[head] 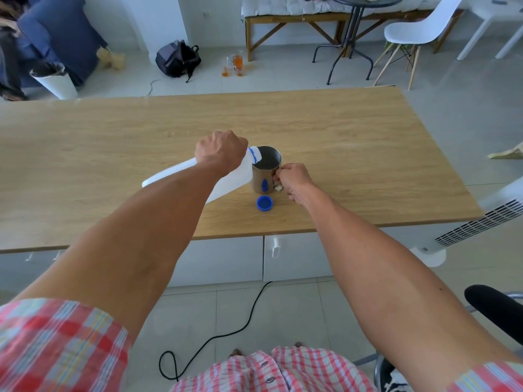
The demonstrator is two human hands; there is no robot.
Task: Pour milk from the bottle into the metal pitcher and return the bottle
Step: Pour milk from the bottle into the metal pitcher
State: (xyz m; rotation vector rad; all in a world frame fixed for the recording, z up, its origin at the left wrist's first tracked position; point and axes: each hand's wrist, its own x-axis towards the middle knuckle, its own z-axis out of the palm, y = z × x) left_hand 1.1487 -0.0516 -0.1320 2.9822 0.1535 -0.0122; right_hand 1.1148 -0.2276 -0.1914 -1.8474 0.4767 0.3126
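Observation:
A white plastic milk bottle (235, 179) is tipped far over to the right, its blue-ringed mouth over the rim of the metal pitcher (264, 172). My left hand (220, 152) grips the bottle near its neck from above. The pitcher stands upright on the wooden table (353, 154), and my right hand (291, 181) holds its handle on the right side. The bottle's blue cap (264, 203) lies open side up on the table just in front of the pitcher. Whether milk is flowing cannot be made out.
A white fan heater (481, 222) stands off the table's right edge. Beyond the far edge are a black backpack (178, 59), glasses on the floor (235, 65), a white chair (416, 32) and a bin (55, 79). A black cable (246, 321) runs across the floor below me.

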